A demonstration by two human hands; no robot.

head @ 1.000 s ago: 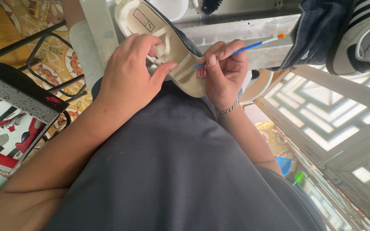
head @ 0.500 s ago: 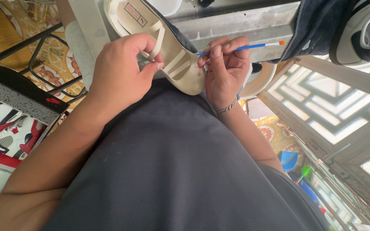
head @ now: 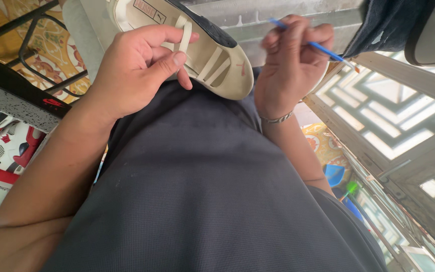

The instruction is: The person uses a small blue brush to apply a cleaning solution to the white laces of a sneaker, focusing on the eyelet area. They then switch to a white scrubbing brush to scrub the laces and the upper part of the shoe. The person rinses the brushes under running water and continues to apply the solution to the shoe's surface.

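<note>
While held at the upper middle of the frame, cream leather shoe with strap bands and dark lining [head: 212,55], sole side tilted toward the camera, toe pointing lower right. Left hand [head: 137,70] closed around its side, thumb pressed on a strap. Right hand [head: 290,60] curled shut on thin blue-handled paintbrush [head: 318,48], bristle tip aimed toward the right, just beside the toe but apart from it. Silver chain bracelet [head: 275,119] on that wrist. Dark grey knit shirt [head: 202,201] filling the lower frame. Red-and-white sneaker [head: 3,146] at far left.
</note>
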